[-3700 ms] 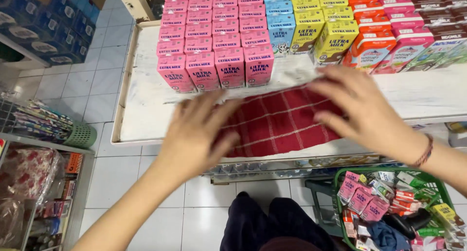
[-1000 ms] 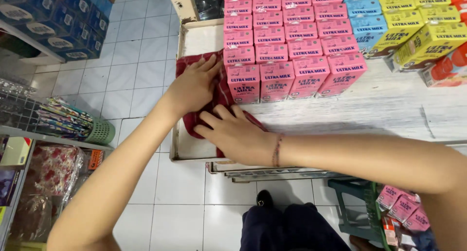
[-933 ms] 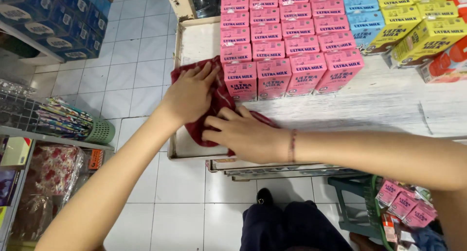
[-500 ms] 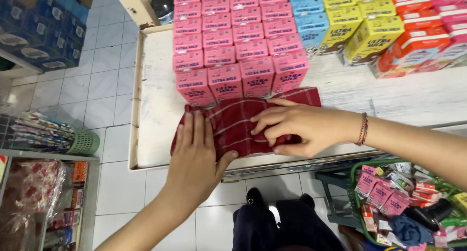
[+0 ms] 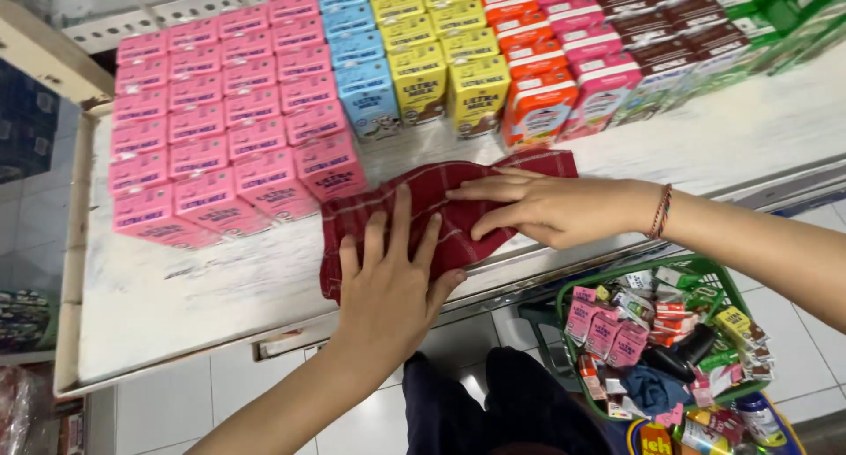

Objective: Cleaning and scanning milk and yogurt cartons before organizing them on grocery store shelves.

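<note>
One red cloth [image 5: 441, 210] under two hands, left hand [image 5: 394, 283] and right hand [image 5: 546, 210], seemingly flat

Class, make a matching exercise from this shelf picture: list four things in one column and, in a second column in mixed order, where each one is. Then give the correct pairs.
Things:
1. red checked cloth
2. pink cartons
3. green basket
4. braided bracelet

Places:
A. on the right hand's wrist
B. on the floor, lower right
C. under both hands on the shelf
D. left part of the shelf

Pairs: 1-C, 2-D, 3-B, 4-A. The left hand and right hand lie flat on the cloth.
</note>
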